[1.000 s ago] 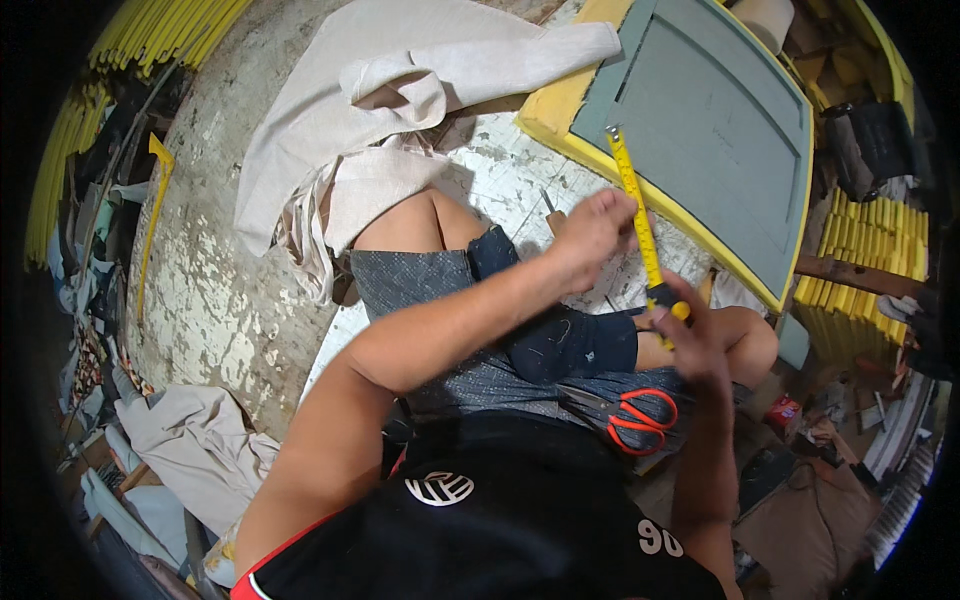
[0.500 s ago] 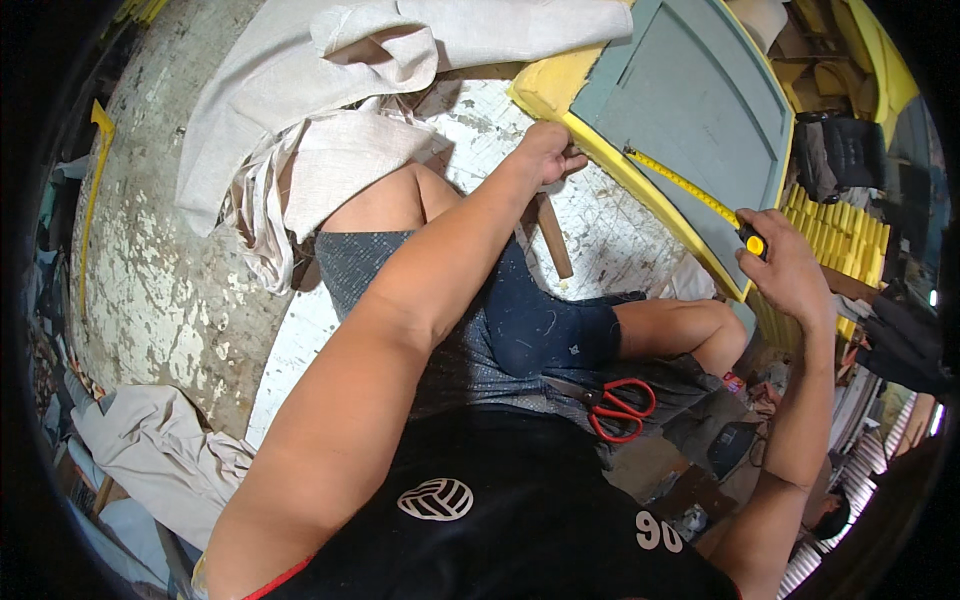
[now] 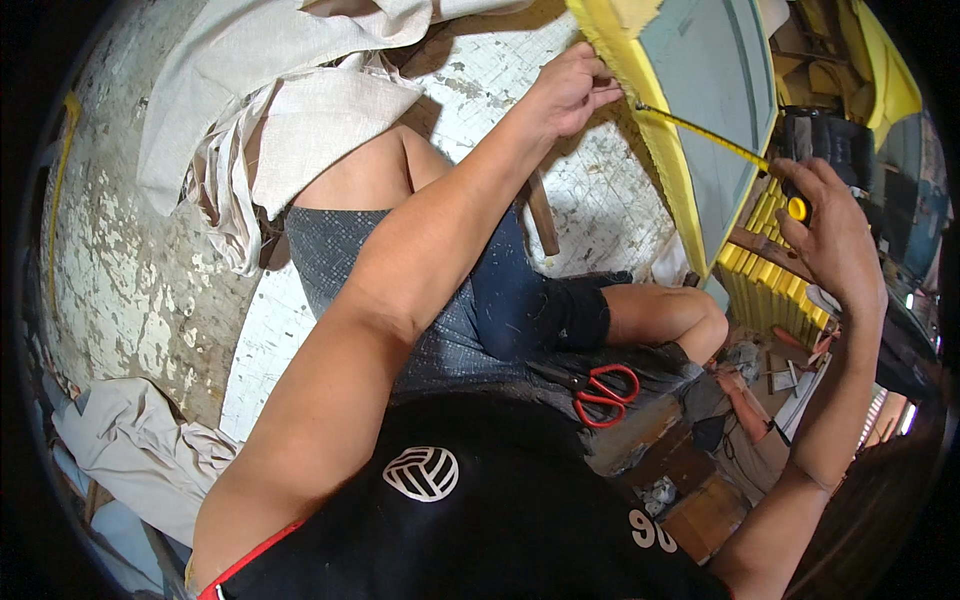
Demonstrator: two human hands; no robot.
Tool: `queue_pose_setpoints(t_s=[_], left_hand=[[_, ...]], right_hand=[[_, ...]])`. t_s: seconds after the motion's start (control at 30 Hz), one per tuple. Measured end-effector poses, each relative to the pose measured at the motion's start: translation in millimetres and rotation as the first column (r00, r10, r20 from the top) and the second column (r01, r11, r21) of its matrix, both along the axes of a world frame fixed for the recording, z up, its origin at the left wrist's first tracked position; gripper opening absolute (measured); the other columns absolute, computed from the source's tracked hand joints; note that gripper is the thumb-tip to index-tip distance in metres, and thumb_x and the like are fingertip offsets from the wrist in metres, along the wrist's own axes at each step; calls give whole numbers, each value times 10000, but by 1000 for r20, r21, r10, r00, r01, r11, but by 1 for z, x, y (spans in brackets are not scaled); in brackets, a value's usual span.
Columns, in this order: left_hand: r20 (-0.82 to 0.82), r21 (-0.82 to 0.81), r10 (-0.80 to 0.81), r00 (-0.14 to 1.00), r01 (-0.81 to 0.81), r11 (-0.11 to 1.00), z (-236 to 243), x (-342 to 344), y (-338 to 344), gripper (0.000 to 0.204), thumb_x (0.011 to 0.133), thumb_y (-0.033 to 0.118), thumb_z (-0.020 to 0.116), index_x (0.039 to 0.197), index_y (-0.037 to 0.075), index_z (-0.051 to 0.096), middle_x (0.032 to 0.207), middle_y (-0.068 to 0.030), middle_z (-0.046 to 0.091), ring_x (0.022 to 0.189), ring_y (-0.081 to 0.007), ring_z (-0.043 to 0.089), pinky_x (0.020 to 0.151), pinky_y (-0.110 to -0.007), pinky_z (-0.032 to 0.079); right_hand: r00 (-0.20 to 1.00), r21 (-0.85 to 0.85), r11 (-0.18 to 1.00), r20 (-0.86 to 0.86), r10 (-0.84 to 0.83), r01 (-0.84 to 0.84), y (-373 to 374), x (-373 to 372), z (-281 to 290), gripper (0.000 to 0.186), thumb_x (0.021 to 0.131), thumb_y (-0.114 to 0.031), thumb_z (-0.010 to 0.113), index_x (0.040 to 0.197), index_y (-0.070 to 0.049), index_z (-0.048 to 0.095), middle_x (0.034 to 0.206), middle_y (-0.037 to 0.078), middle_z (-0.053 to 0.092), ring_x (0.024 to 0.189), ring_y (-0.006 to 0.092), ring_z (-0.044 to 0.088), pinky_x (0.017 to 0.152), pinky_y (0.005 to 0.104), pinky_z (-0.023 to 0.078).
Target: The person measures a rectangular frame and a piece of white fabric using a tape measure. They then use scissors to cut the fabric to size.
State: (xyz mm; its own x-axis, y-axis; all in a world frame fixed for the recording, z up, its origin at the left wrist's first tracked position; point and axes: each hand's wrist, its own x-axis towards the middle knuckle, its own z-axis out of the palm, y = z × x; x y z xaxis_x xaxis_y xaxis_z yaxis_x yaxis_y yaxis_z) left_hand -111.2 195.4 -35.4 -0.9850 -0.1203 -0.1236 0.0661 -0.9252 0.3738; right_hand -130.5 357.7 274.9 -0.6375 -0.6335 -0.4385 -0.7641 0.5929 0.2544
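Note:
A grey-blue panel (image 3: 690, 60) edged with yellow foam (image 3: 655, 150) stands tilted at the upper right. My left hand (image 3: 572, 92) is closed on its near left foam edge; some fingertips are hidden there. In my right hand (image 3: 835, 235) is a tape measure (image 3: 797, 209), held beyond the panel's right side. Its yellow blade (image 3: 705, 133) stretches across the panel from the left foam edge. Across my lap lie scissors with red handles (image 3: 606, 396). Beige cloth (image 3: 325, 135) drapes over my leg at the upper left.
A wooden stick, perhaps a tool handle (image 3: 541, 215), lies on the scratched white work surface (image 3: 600, 215) beside my knee. Yellow foam pieces (image 3: 775, 275) are stacked at the right. Another person's arm (image 3: 745, 405) shows low on the right. More beige cloth (image 3: 135, 450) lies lower left.
The panel has tipped up more steeply and shifted right, with my left hand moving up along its edge. My right hand has moved right with the tape measure.

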Motion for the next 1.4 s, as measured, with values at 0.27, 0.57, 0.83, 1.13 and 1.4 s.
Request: queue_pose_setpoints(t_s=[0.27,0.57,0.83,1.13,1.4], left_hand=[[3,-170,-9,1000,9,985,11,-7,-1,211,958,79,518,1150,40,595,1142,-73,637,1011,-176,612,977,-368,483],[86,-228,11,996,9,974,0,-7,-10,186,946,99,550,1123,74,605,1066,-49,663,955,-163,622,925,-350,486],[39,-135,63,997,-57,989,8,-9,-1,100,912,51,588,1006,30,617,851,-52,650,616,-97,556,508,-235,421],[5,-278,-12,1000,12,960,-11,-18,-4,208,966,157,551,1127,27,575,1047,-129,660,894,-223,669,792,-332,578],[41,-140,8,999,-3,990,10,-9,-3,261,913,89,542,1174,96,564,1064,-62,643,954,-176,617,851,-361,525]], right_hand=[[995,78,995,-73,74,-68,-13,8,4,436,779,-97,573,1206,-14,609,1036,211,584,975,405,605,876,470,484],[994,147,989,-96,50,-35,-25,26,-8,374,807,-131,610,1164,-24,636,1021,202,607,955,402,623,867,471,497],[969,238,960,-163,187,-145,-41,14,-12,350,823,-161,612,1142,-21,647,1024,225,635,963,403,636,887,474,507],[945,260,941,-184,270,-218,-73,4,-20,345,811,-181,625,1078,33,672,988,257,659,956,406,650,896,458,511],[929,283,929,-210,303,-239,-71,-17,-15,355,799,-182,647,1107,-12,695,1014,255,669,962,395,662,908,447,507]])
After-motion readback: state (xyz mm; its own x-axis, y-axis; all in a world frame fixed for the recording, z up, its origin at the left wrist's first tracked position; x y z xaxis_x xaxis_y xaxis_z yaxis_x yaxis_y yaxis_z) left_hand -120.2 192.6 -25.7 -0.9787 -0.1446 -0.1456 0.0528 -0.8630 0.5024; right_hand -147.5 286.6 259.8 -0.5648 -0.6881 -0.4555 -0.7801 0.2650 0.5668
